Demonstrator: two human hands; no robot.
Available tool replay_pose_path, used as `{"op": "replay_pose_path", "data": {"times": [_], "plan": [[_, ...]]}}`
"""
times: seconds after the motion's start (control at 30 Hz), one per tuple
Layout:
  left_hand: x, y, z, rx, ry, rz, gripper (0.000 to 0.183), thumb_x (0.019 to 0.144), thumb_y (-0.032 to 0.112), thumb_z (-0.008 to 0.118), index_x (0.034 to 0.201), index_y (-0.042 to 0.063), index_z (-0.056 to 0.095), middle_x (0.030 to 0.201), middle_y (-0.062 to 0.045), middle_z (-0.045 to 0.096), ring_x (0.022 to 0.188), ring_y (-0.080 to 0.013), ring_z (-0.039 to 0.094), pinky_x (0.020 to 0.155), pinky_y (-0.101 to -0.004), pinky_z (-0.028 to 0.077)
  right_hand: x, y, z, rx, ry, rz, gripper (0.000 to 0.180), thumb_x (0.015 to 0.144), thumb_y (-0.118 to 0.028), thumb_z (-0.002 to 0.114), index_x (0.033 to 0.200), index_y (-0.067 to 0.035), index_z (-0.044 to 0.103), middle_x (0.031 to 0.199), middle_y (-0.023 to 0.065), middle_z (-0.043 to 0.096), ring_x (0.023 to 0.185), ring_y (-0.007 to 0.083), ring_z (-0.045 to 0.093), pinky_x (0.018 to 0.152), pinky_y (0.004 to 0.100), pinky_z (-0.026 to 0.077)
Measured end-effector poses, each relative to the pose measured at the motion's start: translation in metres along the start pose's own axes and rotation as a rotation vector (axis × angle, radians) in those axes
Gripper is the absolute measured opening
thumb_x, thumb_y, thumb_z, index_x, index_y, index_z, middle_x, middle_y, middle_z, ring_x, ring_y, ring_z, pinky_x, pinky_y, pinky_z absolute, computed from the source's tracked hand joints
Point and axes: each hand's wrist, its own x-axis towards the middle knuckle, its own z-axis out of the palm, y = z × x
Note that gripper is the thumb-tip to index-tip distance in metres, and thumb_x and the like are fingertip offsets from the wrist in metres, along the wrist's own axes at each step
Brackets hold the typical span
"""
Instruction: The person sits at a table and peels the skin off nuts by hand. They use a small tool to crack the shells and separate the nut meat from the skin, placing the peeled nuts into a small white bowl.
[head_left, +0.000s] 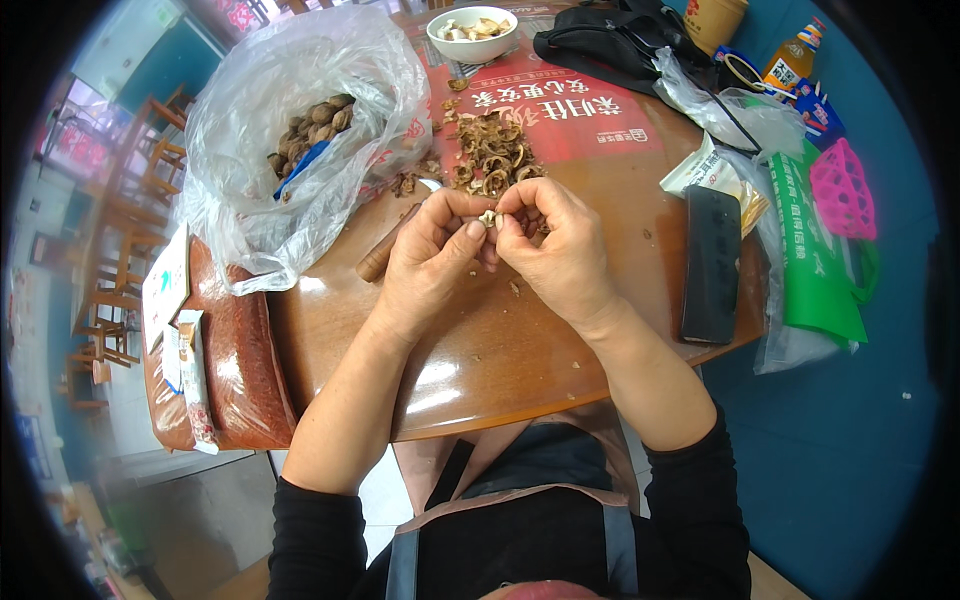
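Between the fingertips of my left hand (442, 251) and my right hand (555, 251) is a small pale piece of walnut kernel (488, 218), pinched from both sides. Just beyond my fingers lies a heap of broken walnut shells (495, 150), partly on a red printed sheet (577, 112). A white bowl (472, 51) at the far side holds pale kernel pieces. Whole walnuts (319, 124) sit in an open clear plastic bag (225, 150) at the left, with something blue among them. A brown wooden rod-like handle (386, 247) lies beside my left hand, its far end partly hidden.
A large bag of reddish-brown food (240, 352) with a slim packet (195, 382) on top lies at the left edge. On the right are a black phone (710, 262), a green bag (814, 247) and pink netting (844, 187). A black bag (607, 45) and a drink bottle (793, 60) stand farther back.
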Motion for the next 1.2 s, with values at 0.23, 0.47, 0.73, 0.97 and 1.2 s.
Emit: {"op": "replay_pose_path", "data": {"times": [0.23, 0.47, 0.73, 0.97, 1.2], "plan": [[0.004, 0.000, 0.004, -0.052, -0.015, -0.006, 0.020, 0.094, 0.011, 0.052, 0.111, -0.001, 0.049, 0.090, -0.006, 0.059, 0.078, -0.0105, 0.056, 0.071, -0.0244, 0.048, 0.000, -0.004, -0.004, 0.311, 0.054, 0.190, 0.009, 0.078, 0.003, 0.057, 0.085, 0.000, 0.054, 0.078, 0.0073, 0.057, 0.067, 0.0124, 0.060, 0.060, 0.0255, 0.050], [-0.002, -0.001, -0.001, 0.257, 0.119, 0.046, 0.017, 0.091, 0.005, 0.051, 0.107, -0.001, 0.052, 0.091, -0.007, 0.060, 0.082, -0.0117, 0.057, 0.074, -0.0257, 0.048, 0.000, 0.003, 0.003, 0.162, -0.075, 0.117, 0.009, 0.082, 0.000, 0.058, 0.090, -0.002, 0.056, 0.078, 0.0045, 0.056, 0.073, 0.0111, 0.056, 0.064, 0.0251, 0.046], [0.000, 0.008, 0.012, 0.532, 0.073, 0.232, 0.014, 0.088, 0.005, 0.054, 0.101, 0.000, 0.051, 0.087, -0.014, 0.060, 0.082, -0.0224, 0.061, 0.072, -0.0330, 0.048, 0.000, -0.009, -0.009, 0.193, -0.111, 0.286, 0.005, 0.088, -0.004, 0.059, 0.092, -0.001, 0.057, 0.078, -0.0012, 0.056, 0.066, 0.0034, 0.050, 0.058, 0.0175, 0.042], [0.001, -0.004, 0.006, 0.602, 0.139, 0.315, 0.013, 0.086, 0.003, 0.054, 0.098, 0.000, 0.050, 0.085, -0.016, 0.059, 0.081, -0.0298, 0.060, 0.070, -0.0359, 0.047, 0.000, 0.006, 0.000, 0.137, -0.119, 0.260, 0.003, 0.087, -0.002, 0.060, 0.088, -0.001, 0.057, 0.076, -0.0033, 0.054, 0.063, 0.0016, 0.047, 0.055, 0.0164, 0.038], [0.002, -0.006, 0.008, 0.672, 0.144, 0.370, 0.014, 0.083, 0.001, 0.054, 0.096, 0.000, 0.051, 0.087, -0.018, 0.058, 0.086, -0.0354, 0.059, 0.073, -0.0402, 0.046, 0.002, 0.009, -0.001, 0.069, -0.103, 0.224, 0.005, 0.084, 0.001, 0.059, 0.084, -0.003, 0.055, 0.071, -0.0056, 0.049, 0.059, 0.0007, 0.043, 0.051, 0.0161, 0.036]]}}
